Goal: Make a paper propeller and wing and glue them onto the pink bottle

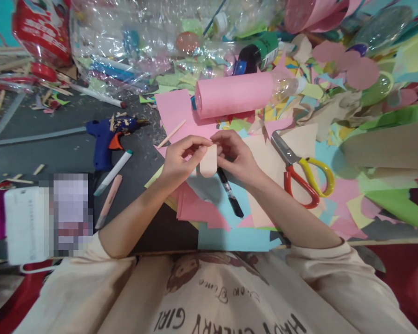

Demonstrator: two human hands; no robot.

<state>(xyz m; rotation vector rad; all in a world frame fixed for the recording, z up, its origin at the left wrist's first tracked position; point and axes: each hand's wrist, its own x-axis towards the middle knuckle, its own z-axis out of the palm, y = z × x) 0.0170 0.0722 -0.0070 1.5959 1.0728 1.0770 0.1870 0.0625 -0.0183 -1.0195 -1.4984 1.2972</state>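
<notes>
Between my two hands is a small cream piece of paper (pixel 208 162) with a rounded lower end. My left hand (pixel 184 157) pinches its upper left side between thumb and fingers. My right hand (pixel 238 155) is curled at its upper right edge, with the fingertips partly hidden behind the paper. Just below, a black-handled brush (pixel 230 192) lies on light blue paper (pixel 204 188). Beyond my hands, a bottle wrapped in pink paper (pixel 235 94) lies on its side. A thin wooden stick (pixel 172 133) rests on pink paper near my left hand.
Scissors (pixel 292 162) with red and yellow handles lie right of my right hand. A blue glue gun (pixel 106 141), markers (pixel 113 172) and a blurred-out phone-like object (pixel 72 213) are at left. Clear plastic bottles (pixel 101 28) and paper scraps (pixel 310 88) crowd the back.
</notes>
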